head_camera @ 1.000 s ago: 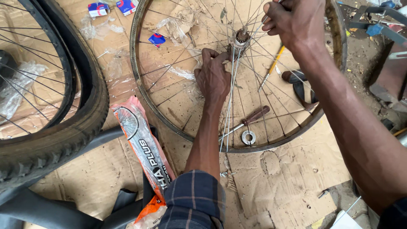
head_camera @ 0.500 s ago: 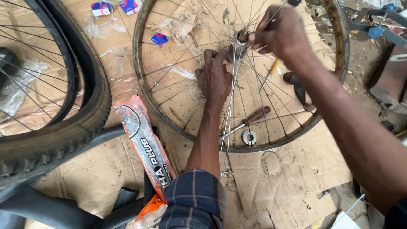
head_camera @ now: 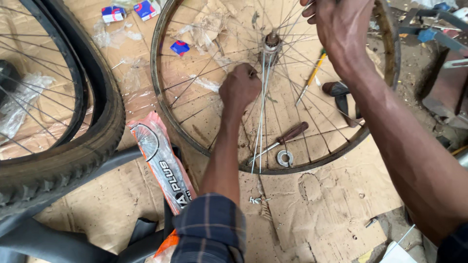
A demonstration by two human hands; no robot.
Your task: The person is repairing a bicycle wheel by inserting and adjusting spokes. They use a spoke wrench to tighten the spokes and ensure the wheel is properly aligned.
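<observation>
Where the bare wheel rim (head_camera: pixel 161 104) lies flat on the cardboard (head_camera: pixel 321 214), its hub (head_camera: pixel 271 44) stands near the top of the view, and thin spokes (head_camera: pixel 214 70) spread from it to the rim. The left hand (head_camera: pixel 240 87) rests just below the hub with its fingers clenched around some spokes; what exactly they pinch is hidden by the knuckles. The right hand (head_camera: pixel 341 27) is above the rim at the upper edge, partly cut off, its fingers curled on a spoke, though I cannot tell if they grip it firmly.

Inside the rim lie a screwdriver with a brown handle (head_camera: pixel 287 135), a metal ring (head_camera: pixel 284 158) just beside it, and a yellow-handled tool (head_camera: pixel 314 68). A dark object (head_camera: pixel 339 92) is half hidden behind the right forearm.

Left of the rim is an orange packet (head_camera: pixel 163 163), and further left a tyred wheel (head_camera: pixel 73 146), cut off by the frame. Small blue and red boxes (head_camera: pixel 113 13) lie at the top.
</observation>
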